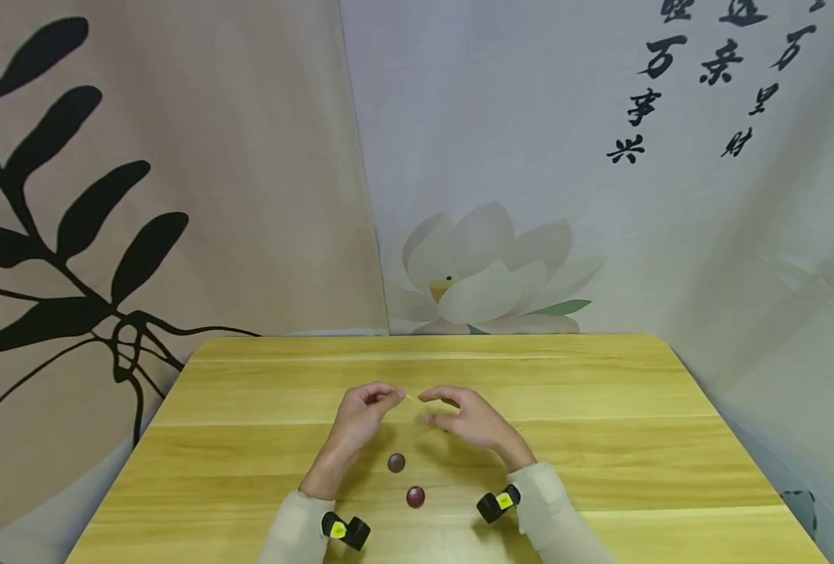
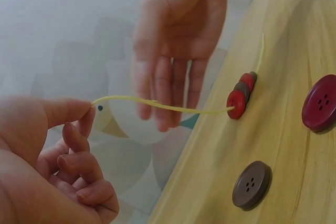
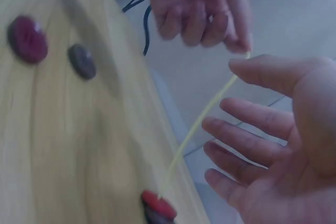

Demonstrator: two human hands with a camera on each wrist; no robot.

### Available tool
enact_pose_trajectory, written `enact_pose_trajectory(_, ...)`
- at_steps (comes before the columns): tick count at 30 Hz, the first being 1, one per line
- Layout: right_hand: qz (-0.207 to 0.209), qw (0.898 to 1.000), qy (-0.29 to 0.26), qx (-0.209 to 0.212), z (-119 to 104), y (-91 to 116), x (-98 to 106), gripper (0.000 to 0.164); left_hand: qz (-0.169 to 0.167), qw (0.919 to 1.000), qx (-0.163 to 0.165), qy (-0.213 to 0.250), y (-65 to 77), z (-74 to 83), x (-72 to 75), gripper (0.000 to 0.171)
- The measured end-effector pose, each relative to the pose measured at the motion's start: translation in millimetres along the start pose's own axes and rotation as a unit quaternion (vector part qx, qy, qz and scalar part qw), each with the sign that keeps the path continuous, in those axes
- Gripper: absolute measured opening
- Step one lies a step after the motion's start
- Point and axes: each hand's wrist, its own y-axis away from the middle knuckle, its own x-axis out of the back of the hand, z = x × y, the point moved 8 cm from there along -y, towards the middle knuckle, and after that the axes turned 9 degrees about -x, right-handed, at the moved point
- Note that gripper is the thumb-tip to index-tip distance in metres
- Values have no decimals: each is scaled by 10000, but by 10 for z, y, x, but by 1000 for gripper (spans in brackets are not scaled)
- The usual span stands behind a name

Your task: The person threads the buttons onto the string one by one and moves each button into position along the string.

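My left hand (image 1: 362, 413) pinches a yellow cord (image 2: 163, 105) between thumb and index finger. From that pinch the cord runs slackly to a short row of red and dark buttons (image 2: 236, 105) threaded on it, and comes out at their far side. Beside the cord is my right hand (image 1: 469, 419), its fingers loosely extended and holding nothing. In the right wrist view its thumb tip (image 3: 242, 67) lies close to the cord; whether they touch I cannot tell. Two loose four-hole buttons lie nearer me: a grey-brown button (image 1: 396, 463) and a larger dark red button (image 1: 415, 497).
The wooden table (image 1: 247, 439) reaches back to a wall hanging (image 1: 261, 157) printed with leaves, a lotus and characters. A small black camera is strapped to each wrist, the left camera (image 1: 346, 531) and the right camera (image 1: 498, 503).
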Motion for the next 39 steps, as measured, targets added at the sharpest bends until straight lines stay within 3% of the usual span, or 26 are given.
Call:
enact_pose_trajectory(7, -194, 9985, -503, 100, -114, 4, -52, 38, -29, 10000, -61, 7, -2, 34, -22, 21)
enact_pose_trajectory(15, -126, 9969, -782, 2, -115, -2, -80, 40, 23, 10000, 15, -37, -10, 26, -46, 20)
enact_pose_trajectory(20, -376, 9934, -1086, 23, -129, -12, -136, 39, 13, 10000, 38, -37, -8, 29, -59, 18)
enact_pose_trajectory(28, -524, 9914, -1197, -47, -142, -13, -163, 36, -43, 9999, -53, 119, -13, 33, -63, 18)
enact_pose_trajectory(33, -419, 9905, -1307, 22, -156, -11, -136, 30, -78, 9998, -149, 115, -36, 33, -63, 17)
enact_pose_trajectory(39, 7, 9924, -1227, -118, -105, 10, -105, 26, -50, 9999, -60, 74, -9, -10, -58, 17)
